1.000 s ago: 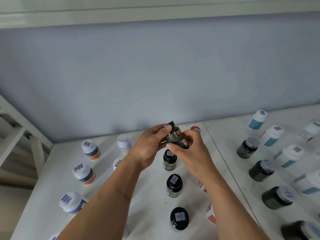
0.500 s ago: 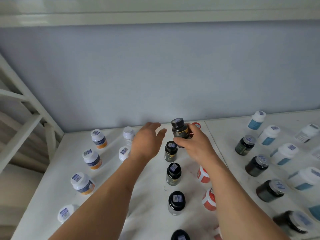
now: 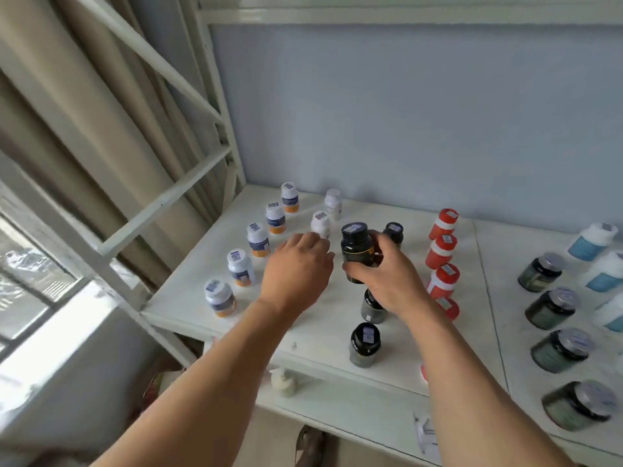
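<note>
Upright, the dark bottle (image 3: pixel 356 252), gripped round its lower half by the right hand (image 3: pixel 387 281), fingers and thumb curled about it. Base hidden, so no telling whether touching the white shelf (image 3: pixel 323 332) or just above it. Left hand (image 3: pixel 296 269) just beside at nine o'clock, fingers relaxed, holding nothing. At six o'clock, near dark bottles (image 3: pixel 365 343) in line; at one o'clock, a far dark bottle (image 3: pixel 393 230). Red bottles (image 3: pixel 441 252) in a column at three o'clock, orange-banded white bottles (image 3: pixel 258 239) out toward nine. Judged midway: bottle at the gap in the dark line, setting down and letting go not yet done.
</note>
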A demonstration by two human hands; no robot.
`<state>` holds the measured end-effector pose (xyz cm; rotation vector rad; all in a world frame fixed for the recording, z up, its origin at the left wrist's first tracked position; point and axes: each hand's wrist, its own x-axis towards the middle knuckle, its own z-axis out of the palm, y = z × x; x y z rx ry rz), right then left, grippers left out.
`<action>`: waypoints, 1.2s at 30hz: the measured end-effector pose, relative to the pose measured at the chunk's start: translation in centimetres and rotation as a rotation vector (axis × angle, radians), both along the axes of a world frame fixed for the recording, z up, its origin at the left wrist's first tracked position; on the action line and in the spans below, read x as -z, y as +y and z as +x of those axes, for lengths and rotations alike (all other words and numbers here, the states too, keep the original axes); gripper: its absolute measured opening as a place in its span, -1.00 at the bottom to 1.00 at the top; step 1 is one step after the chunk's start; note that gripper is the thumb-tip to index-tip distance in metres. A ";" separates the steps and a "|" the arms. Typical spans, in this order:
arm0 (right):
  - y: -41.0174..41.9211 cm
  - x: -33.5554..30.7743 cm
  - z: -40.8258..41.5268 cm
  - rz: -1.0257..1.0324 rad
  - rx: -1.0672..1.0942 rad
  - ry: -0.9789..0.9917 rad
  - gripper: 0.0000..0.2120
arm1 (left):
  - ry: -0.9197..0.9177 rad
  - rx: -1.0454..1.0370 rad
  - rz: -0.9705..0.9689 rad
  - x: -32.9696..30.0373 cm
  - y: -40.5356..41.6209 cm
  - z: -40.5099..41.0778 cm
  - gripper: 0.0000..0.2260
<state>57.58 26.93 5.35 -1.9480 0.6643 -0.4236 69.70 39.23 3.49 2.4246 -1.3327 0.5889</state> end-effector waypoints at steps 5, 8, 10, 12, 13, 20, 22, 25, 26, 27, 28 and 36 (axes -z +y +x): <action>7.7 0.8 0.5 0.029 -0.183 -0.018 -0.62 | 0.039 -0.182 0.018 0.3 9.4 -2.3 -0.87; 12.6 1.5 1.4 0.063 -0.311 -0.027 -0.68 | 0.044 -0.291 0.023 0.4 15.4 -2.9 -0.88; 16.1 1.9 2.2 0.055 -0.391 -0.012 -0.70 | 0.053 -0.358 0.045 0.7 19.6 -3.1 -0.84; 19.9 2.8 3.2 0.056 -0.468 0.001 -0.69 | 0.060 -0.427 0.071 1.1 24.0 -3.5 -0.75; 22.0 3.0 3.6 0.060 -0.509 0.008 -0.68 | 0.067 -0.457 0.082 1.2 26.3 -3.7 -0.74; 37.9 5.4 6.4 0.035 -0.720 0.027 -0.66 | 0.099 -0.652 0.095 3.3 42.5 -4.4 -0.91; 42.4 6.3 7.2 0.027 -0.747 0.035 -0.63 | 0.108 -0.696 0.089 4.1 46.9 -4.3 -0.89; 48.6 7.3 8.5 0.032 -0.778 0.074 -0.51 | 0.125 -0.753 0.076 6.0 52.9 -4.1 -0.90; 50.5 7.8 9.1 0.035 -0.796 0.086 -0.49 | 0.136 -0.783 0.064 6.8 54.8 -4.0 -0.88; 52.2 8.4 9.7 0.033 -0.819 0.100 -0.48 | 0.157 -0.811 0.056 7.4 56.4 -3.9 -0.87; 53.8 9.0 10.3 0.030 -0.846 0.118 -0.48 | 0.166 -0.833 0.055 8.2 58.0 -3.9 -0.86; 64.4 14.7 15.4 0.058 -1.065 0.267 -0.57 | 0.289 -1.054 0.040 15.0 67.6 -2.7 -0.70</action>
